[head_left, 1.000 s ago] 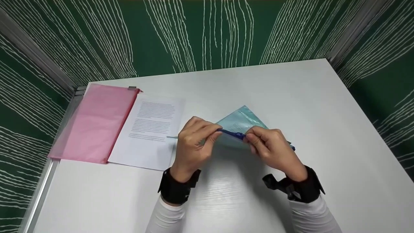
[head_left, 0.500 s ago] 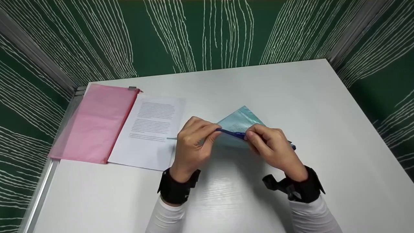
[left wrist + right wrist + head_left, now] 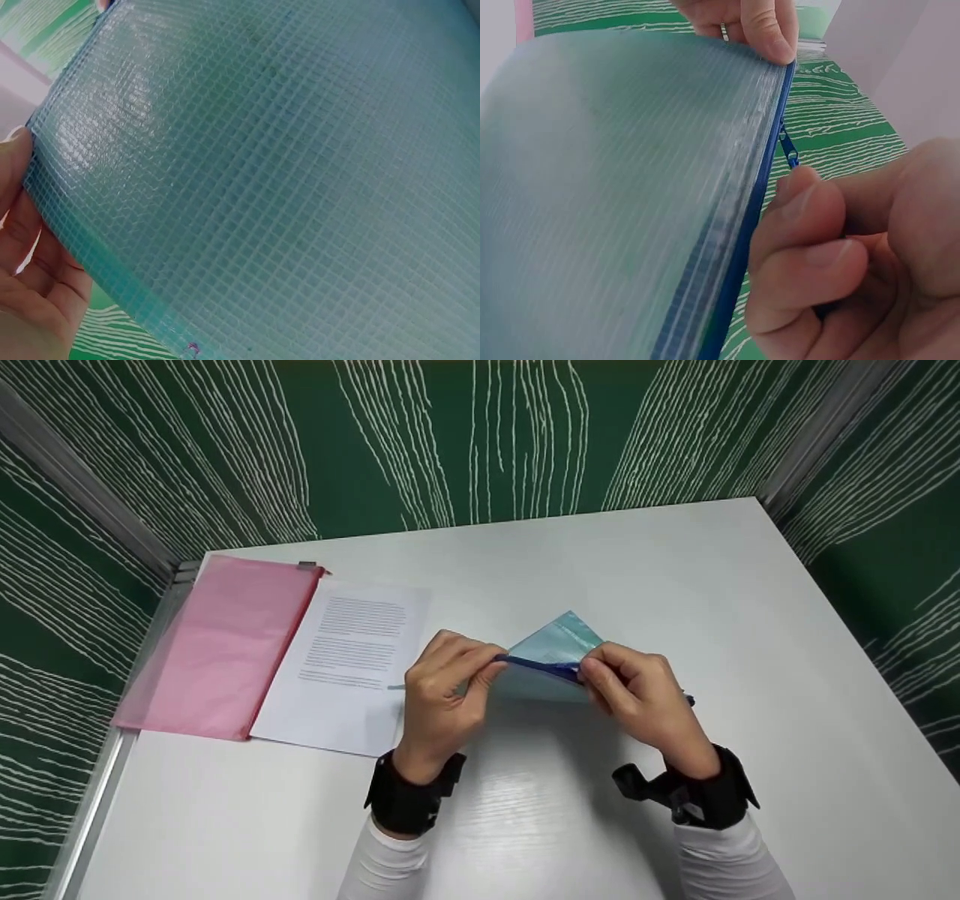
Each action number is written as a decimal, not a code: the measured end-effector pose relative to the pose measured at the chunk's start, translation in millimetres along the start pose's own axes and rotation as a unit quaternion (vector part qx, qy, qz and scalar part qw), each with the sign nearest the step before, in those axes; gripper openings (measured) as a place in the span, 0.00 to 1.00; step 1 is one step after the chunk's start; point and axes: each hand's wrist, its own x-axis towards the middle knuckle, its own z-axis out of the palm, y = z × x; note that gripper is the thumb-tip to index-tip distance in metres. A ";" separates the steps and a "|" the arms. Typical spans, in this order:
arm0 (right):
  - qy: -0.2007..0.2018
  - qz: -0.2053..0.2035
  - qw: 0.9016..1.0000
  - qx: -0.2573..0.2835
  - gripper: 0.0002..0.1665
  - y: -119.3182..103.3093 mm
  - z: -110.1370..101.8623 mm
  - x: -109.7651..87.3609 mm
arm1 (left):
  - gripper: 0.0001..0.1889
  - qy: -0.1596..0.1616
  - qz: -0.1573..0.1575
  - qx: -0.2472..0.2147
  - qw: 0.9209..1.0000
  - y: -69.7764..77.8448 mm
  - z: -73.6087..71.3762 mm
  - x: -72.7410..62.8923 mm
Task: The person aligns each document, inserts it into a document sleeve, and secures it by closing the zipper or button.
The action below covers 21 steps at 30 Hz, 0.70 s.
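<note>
A translucent teal mesh zipper pouch (image 3: 551, 641) is held up over the table, its blue zipper (image 3: 536, 664) along the near upper edge. My left hand (image 3: 448, 690) pinches one end of that edge between thumb and fingers. The fingers of my right hand (image 3: 637, 690) pinch the small blue zipper pull (image 3: 791, 154), farther right along the zipper. In the right wrist view the pull's tip meets the fingertips, and the pouch wall (image 3: 630, 150) bows beside them. Mesh (image 3: 262, 165) fills most of the left wrist view. Part of the pouch is hidden behind the hands.
A pink zipper pouch (image 3: 225, 652) lies at the table's left side. Printed paper (image 3: 341, 660) lies against its right edge, close to my left hand. Green panels with white lines (image 3: 517, 442) stand behind the white table (image 3: 517, 840).
My right hand has shifted slightly right along the zipper with the pull, widening the span between the hands. My left hand moved slightly left. The pouch's far corner sits a little lower.
</note>
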 end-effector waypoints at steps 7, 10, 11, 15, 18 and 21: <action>0.004 0.007 1.000 0.005 0.12 -2.7 -1.4 1.5 | 0.04 0.005 -0.005 -0.006 1.000 -0.4 -1.7 -0.4; 0.006 0.008 1.000 0.004 0.11 -3.9 -1.4 2.2 | 0.03 0.005 -0.007 -0.006 1.000 -0.7 -1.3 -0.5; 0.007 0.008 1.000 0.004 0.11 -4.3 -1.4 2.1 | 0.03 0.006 -0.009 -0.006 1.000 -0.8 -1.2 -0.5; 0.010 0.012 1.000 -0.001 0.12 -1.1 -1.6 1.4 | 0.04 0.009 -0.013 -0.009 1.000 -1.7 -1.4 -0.7; 0.018 0.018 1.000 -0.014 0.12 9.2 -2.3 0.3 | 0.04 0.013 -0.015 -0.012 1.000 -2.9 -2.2 -0.8; 0.022 0.020 0.999 -0.022 0.12 19.6 -3.6 -0.6 | 0.04 0.018 -0.016 -0.015 1.000 -3.6 -3.4 -0.7</action>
